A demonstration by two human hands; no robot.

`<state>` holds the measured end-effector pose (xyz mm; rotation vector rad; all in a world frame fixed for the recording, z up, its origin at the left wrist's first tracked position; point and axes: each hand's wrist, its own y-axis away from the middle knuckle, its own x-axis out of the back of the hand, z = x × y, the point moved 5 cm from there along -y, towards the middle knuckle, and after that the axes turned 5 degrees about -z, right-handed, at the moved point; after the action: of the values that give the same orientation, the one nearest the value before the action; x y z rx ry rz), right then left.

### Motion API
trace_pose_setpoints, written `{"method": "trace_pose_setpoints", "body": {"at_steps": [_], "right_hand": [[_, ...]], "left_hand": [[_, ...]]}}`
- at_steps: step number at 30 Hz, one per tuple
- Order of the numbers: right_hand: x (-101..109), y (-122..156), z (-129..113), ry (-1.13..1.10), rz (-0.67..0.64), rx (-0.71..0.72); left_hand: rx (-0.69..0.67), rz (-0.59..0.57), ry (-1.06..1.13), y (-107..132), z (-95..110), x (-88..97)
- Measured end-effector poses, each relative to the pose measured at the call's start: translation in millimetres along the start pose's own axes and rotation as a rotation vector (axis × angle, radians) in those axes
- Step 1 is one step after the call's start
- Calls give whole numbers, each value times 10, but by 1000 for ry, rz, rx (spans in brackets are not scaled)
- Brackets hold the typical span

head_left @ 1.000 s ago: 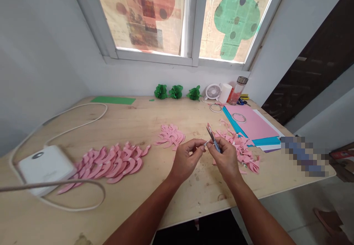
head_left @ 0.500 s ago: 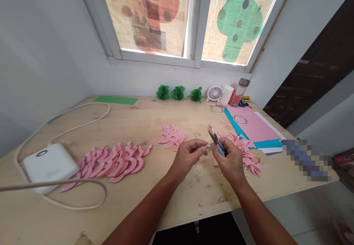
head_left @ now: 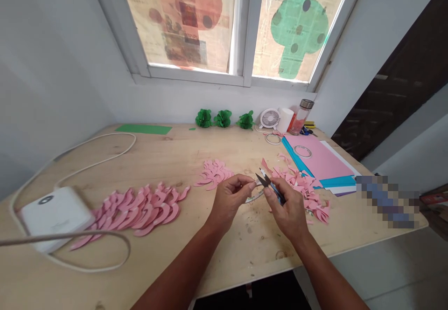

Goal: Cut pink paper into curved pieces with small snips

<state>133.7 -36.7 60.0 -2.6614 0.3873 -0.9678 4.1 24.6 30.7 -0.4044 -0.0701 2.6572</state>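
My right hand is closed around a pair of small scissors with dark blades and blue handles, blades pointing up and left. My left hand is in a pinch, its fingertips close to the blades, on a whitish bit that looks like the end of a tape. Between the hands hangs part of a thin, pale ring like a tape roll, partly hidden by the fingers. Pink paper scraps lie beyond and right of my right hand. A small group of pink curved paper pieces lies beyond my left hand.
At left are overlapping pink paper strips and a white box with a looping cable. Green paper balls, a small fan and a glass bottle stand along the wall. Coloured sheets lie at right, a tape ring on top.
The pale ring now shows between my hands. The scissors blades have come nearer to my left fingertips and look slightly apart. The view has shifted slightly.
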Motion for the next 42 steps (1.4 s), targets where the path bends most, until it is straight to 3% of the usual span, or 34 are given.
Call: {"method": "trace_pose_setpoints", "body": {"at_steps": [6,16,42], "right_hand": [[-38,6,-25,18,-18,54],[-64,14,-37,33,-42,61],[-30,43,-21,136,21,72]], "left_hand": [[-34,-7,100,9,2,1],[-24,-59,43,14,1,-28],[-7,-18,69,7,-8,4]]}}
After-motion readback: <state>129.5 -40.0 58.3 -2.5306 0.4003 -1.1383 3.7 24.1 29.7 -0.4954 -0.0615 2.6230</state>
